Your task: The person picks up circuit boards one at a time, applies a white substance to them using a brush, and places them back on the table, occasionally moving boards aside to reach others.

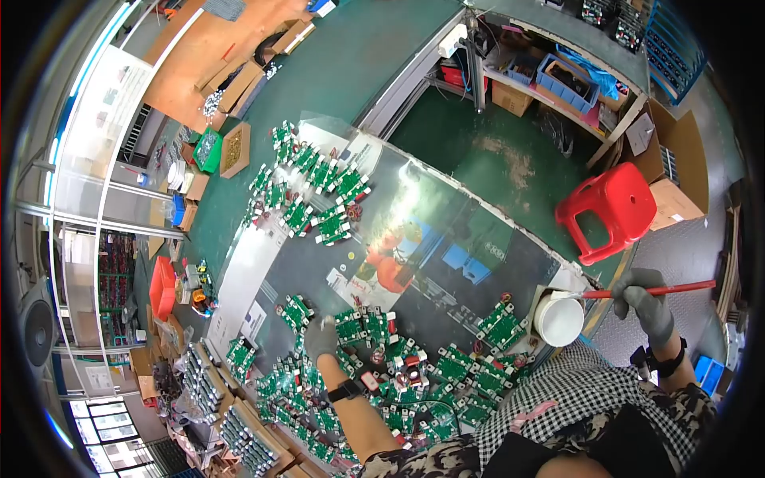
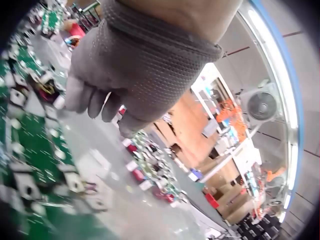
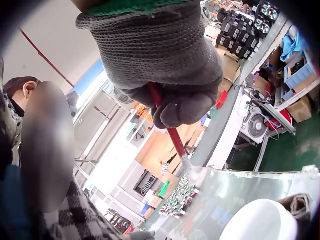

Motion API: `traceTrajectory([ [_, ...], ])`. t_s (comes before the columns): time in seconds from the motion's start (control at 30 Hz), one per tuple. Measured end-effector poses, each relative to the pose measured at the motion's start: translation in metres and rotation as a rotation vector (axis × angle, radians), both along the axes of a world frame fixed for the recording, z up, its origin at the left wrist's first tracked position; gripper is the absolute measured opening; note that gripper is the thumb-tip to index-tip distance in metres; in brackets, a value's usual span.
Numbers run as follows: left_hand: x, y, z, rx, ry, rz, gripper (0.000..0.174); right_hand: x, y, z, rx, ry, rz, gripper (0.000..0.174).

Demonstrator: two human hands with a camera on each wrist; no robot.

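My right hand (image 1: 644, 307), in a grey knit glove, grips the red handle of a brush (image 3: 175, 140). Its pale tip points down, and in the head view it reaches the rim of a white cup (image 1: 559, 320) at the table's right corner. My left hand (image 1: 321, 338), gloved too, hovers among green circuit boards (image 1: 349, 327) with white connectors. In the left wrist view the fingers (image 2: 95, 102) hang loosely bent, with a gap by the thumb and nothing between them. One board (image 1: 296, 313) lies just left of that hand in the head view.
Many boards (image 1: 295, 382) crowd the near side of the table; another group (image 1: 311, 179) lies at its far end. A red stool (image 1: 610, 209) stands beyond the right edge. Stacked trays of parts (image 1: 247, 438) are at the lower left. Shelves with blue bins (image 1: 567, 84) stand opposite.
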State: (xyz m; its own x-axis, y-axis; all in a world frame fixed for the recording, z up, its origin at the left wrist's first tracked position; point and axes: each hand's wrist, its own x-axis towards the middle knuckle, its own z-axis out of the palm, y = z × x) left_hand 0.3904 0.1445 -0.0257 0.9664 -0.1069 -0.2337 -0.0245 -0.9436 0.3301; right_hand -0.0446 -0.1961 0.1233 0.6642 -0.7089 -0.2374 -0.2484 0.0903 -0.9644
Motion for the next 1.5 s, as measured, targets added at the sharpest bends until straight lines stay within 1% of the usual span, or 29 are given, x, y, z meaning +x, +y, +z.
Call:
traceTrajectory([
  [0.07,-0.015,0.012,0.002,0.198,0.075,0.005,0.051,0.001,0.005,0.003,0.008,0.001,0.026,0.022],
  [0.1,-0.024,-0.002,0.012,0.195,0.070,0.000,0.051,-0.001,0.007,0.004,0.001,0.018,0.034,0.022],
  [0.17,-0.058,-0.036,0.038,0.484,0.314,-0.238,0.055,-0.003,0.014,0.007,-0.002,0.006,0.024,0.022],
  [0.2,-0.066,-0.034,0.025,0.527,0.346,-0.254,0.063,-0.005,0.016,0.008,-0.003,-0.005,0.019,0.023],
  [0.27,-0.076,-0.031,0.009,0.521,0.357,-0.143,0.070,-0.013,0.020,0.009,-0.006,-0.029,0.012,0.023],
  [0.3,-0.077,-0.030,0.006,0.515,0.358,-0.152,0.070,-0.005,0.024,0.021,-0.006,-0.051,0.000,0.023],
  [0.37,-0.078,-0.022,-0.002,0.379,0.329,-0.131,0.072,-0.021,0.024,0.014,-0.009,-0.044,-0.010,0.023],
  [0.4,-0.073,-0.015,-0.016,0.161,0.327,-0.046,0.065,-0.019,0.025,0.020,-0.003,-0.042,-0.013,0.024],
  [0.43,-0.073,-0.008,-0.030,-0.060,0.368,0.016,0.055,-0.032,0.022,0.008,-0.002,-0.064,-0.001,0.024],
  [0.47,-0.076,-0.013,-0.027,-0.279,0.403,0.077,0.047,-0.034,0.022,0.006,-0.007,-0.062,-0.007,0.024],
  [0.5,-0.080,-0.020,-0.025,-0.279,0.405,0.065,0.047,-0.036,0.021,0.005,-0.006,-0.082,0.005,0.024],
  [0.57,-0.088,-0.035,-0.022,-0.688,0.387,0.279,0.039,-0.041,0.021,0.007,0.041,-0.086,0.033,0.025],
  [0.6,-0.086,-0.041,-0.026,-0.820,0.317,0.231,0.031,-0.043,0.022,0.009,0.038,-0.084,0.013,0.025],
  [0.67,-0.082,-0.047,-0.029,-0.827,0.230,0.112,0.026,-0.045,0.023,0.008,0.157,-0.058,0.024,0.025],
  [0.7,-0.081,-0.055,-0.025,-0.897,0.177,0.038,0.028,-0.048,0.022,0.007,0.196,-0.046,0.050,0.024],
  [0.77,-0.086,-0.066,-0.016,-1.009,0.208,-0.008,0.028,-0.051,0.026,0.003,0.205,-0.074,0.034,0.024],
  [0.8,-0.092,-0.073,-0.005,-1.069,0.245,-0.020,0.025,-0.052,0.027,0.001,0.219,-0.109,0.051,0.023],
  [0.83,-0.101,-0.081,0.013,-1.066,0.258,-0.036,0.025,-0.050,0.026,-0.001,0.204,-0.185,0.078,0.020],
  [0.9,-0.129,-0.097,0.048,-1.004,0.333,-0.142,0.030,-0.044,0.027,-0.001,0.200,-0.223,0.068,0.018],
  [0.93,-0.141,-0.101,0.057,-0.999,0.340,-0.152,0.030,-0.040,0.028,0.000,0.190,-0.258,0.077,0.016],
  [1.0,-0.167,-0.108,0.071,-1.039,0.515,-0.140,0.039,-0.029,0.031,0.007,0.213,-0.250,0.056,0.016],
  [1.07,-0.194,-0.112,0.087,-1.033,0.564,-0.196,0.044,-0.018,0.032,0.006,0.100,-0.378,0.177,0.021],
  [1.1,-0.209,-0.115,0.099,-1.065,0.587,-0.155,0.041,-0.014,0.031,0.013,-0.015,-0.347,0.215,0.023],
  [1.2,-0.236,-0.121,0.125,-1.053,0.538,-0.233,0.040,-0.007,0.031,0.014,-0.014,-0.403,0.259,0.022],
  [1.23,-0.241,-0.121,0.131,-1.011,0.514,-0.246,0.039,-0.005,0.030,0.015,-0.035,-0.416,0.278,0.022],
  [1.33,-0.250,-0.119,0.136,-0.992,0.458,-0.243,0.039,-0.005,0.029,0.012,-0.030,-0.400,0.335,0.021],
  [1.37,-0.251,-0.119,0.137,-1.011,0.454,-0.249,0.039,-0.004,0.030,0.012,-0.029,-0.401,0.334,0.021],
  [1.43,-0.253,-0.118,0.135,-1.041,0.447,-0.239,0.039,0.000,0.032,0.013,-0.119,-0.392,0.324,0.020],
  [1.5,-0.253,-0.117,0.134,-1.072,0.443,-0.229,0.038,-0.001,0.029,0.014,-0.093,-0.366,0.331,0.019],
])
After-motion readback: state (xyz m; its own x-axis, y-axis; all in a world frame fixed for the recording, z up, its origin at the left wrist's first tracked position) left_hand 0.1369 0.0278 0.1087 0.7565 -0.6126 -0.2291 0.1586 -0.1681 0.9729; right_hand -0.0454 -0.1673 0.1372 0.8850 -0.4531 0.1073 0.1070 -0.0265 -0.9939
